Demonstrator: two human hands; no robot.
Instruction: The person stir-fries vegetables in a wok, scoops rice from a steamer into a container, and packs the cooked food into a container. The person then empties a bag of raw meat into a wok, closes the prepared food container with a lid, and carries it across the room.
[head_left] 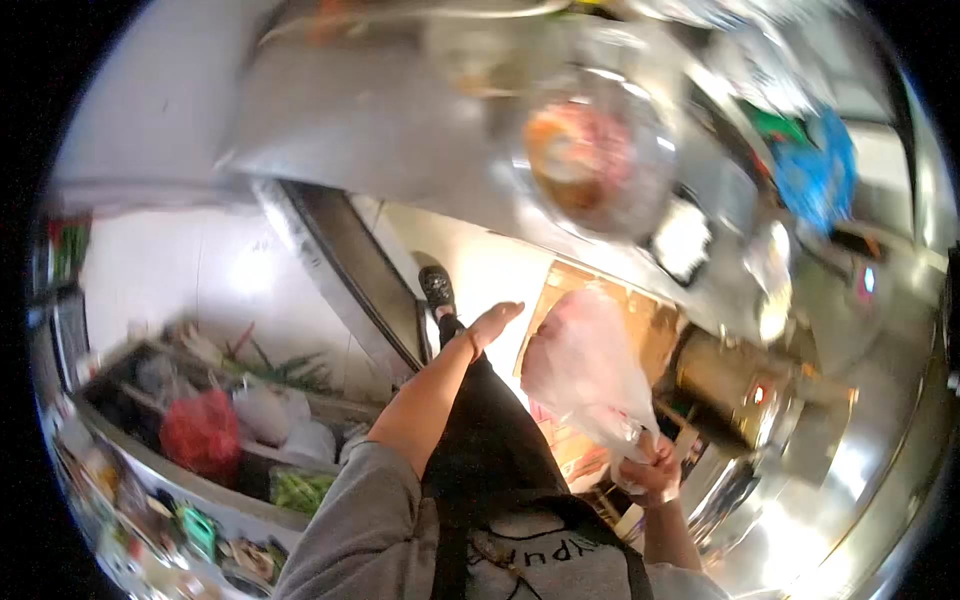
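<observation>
A whitish, half-clear plastic bag point(585, 360) with something pinkish inside hangs at the centre right. My right hand point(652, 468) is closed around its gathered neck. To the left of the bag, apart from it, my left hand point(495, 322) is stretched out over the floor and holds nothing. Above both hands, on the metal counter point(380, 130), stands a round bowl point(590, 150) with orange and pink contents, blurred by motion. Beside the bowl is a small dark-rimmed container point(682, 238) with something white in it.
Brown cardboard point(655, 335) lies below the bag. A blue plastic bag point(820, 170) is at the upper right. At the lower left, a long trough point(150, 455) holds a red bag point(202, 432), white bags and green vegetables point(300, 488). A metal cylinder point(715, 385) stands at the right.
</observation>
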